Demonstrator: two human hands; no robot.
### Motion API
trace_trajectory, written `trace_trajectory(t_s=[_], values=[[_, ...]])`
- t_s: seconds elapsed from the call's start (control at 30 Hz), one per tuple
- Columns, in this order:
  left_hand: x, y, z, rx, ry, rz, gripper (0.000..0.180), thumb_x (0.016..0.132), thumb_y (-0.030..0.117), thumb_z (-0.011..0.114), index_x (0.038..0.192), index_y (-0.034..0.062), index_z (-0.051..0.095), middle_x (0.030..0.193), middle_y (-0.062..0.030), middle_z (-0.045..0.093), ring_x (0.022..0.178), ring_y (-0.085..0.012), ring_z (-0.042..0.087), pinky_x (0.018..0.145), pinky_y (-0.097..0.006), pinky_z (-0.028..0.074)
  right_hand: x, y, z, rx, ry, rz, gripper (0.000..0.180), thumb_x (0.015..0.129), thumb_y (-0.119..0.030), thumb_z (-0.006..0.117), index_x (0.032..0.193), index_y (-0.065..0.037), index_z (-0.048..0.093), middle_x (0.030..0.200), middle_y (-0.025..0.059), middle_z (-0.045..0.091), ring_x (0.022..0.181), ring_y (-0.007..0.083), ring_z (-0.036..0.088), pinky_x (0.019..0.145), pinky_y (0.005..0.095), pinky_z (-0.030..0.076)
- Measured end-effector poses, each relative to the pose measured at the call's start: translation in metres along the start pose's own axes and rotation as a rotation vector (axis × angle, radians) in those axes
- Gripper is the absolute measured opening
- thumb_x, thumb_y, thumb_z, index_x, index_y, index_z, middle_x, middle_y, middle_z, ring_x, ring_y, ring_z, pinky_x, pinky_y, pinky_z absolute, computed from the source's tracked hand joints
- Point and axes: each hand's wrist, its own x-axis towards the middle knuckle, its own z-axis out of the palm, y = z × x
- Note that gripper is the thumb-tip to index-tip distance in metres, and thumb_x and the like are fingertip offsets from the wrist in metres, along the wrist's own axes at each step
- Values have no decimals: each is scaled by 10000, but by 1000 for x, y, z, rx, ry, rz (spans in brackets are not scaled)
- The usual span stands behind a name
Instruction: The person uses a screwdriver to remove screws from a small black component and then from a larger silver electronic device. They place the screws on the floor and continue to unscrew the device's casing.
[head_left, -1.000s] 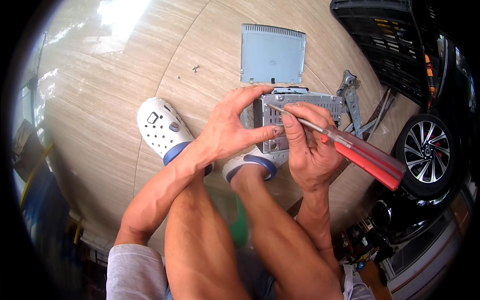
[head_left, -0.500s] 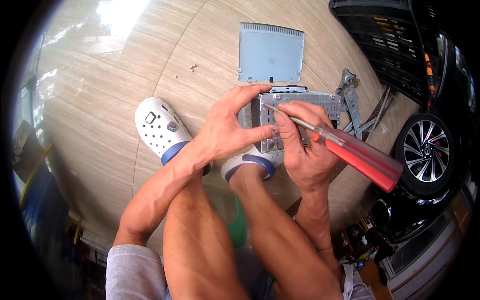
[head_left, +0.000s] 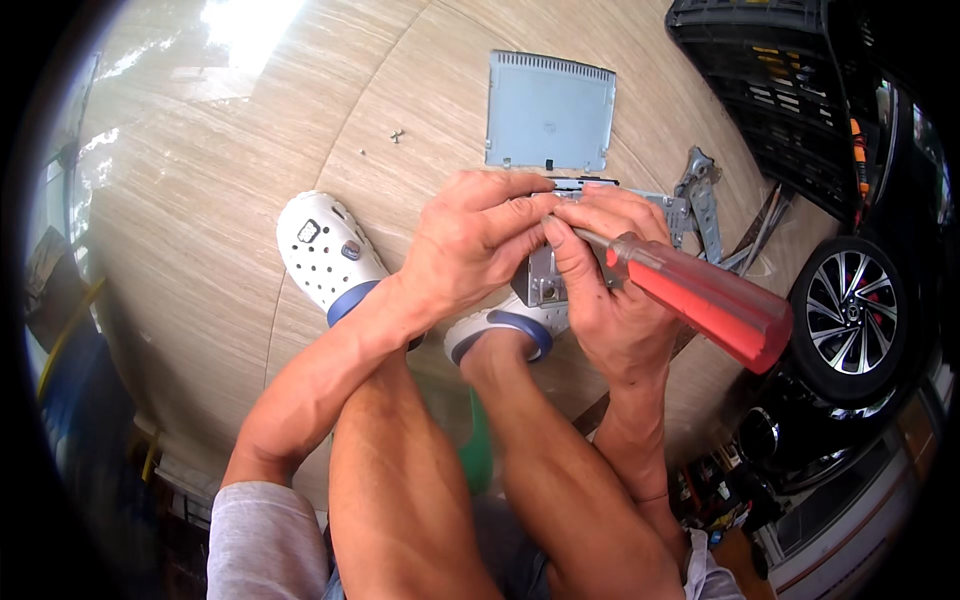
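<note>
Both our hands meet at centre frame over the grey metal chassis [head_left: 545, 280] on the floor, left hand [head_left: 475, 245] gripping its top edge, right hand [head_left: 610, 290] clenched around the red-handled screwdriver [head_left: 700, 300]; we judge it stiff, light, sharp-edged, best held by its sides.

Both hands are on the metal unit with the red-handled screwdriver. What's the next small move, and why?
Probably turn the screwdriver in place while bracing. The right hand pinches its shaft low, tip hidden at the grey metal unit, and the left hand presses on top. Loose screws on the floor suggest unscrewing.
</note>
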Motion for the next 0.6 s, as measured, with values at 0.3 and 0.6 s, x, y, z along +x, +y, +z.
trace_trajectory(t_s=[0.3,0.6], values=[[4,4,4,65,48,66,278,780,84,782,1057,63,763,1055,-107,750,937,-281,721,777,-383,552,38,-47,-17,419,240,53,881,983,-524,615,1516,75,251,1236,282,622,1023,323,689,907,406,569],[3,2,3,42,62,85,240,796,92,786,1033,54,769,1045,-107,757,927,-271,733,799,-380,564,51,-35,-18,610,198,-126,669,1088,-563,245,1271,27,505,981,184,658,770,264,659,749,433,581]])
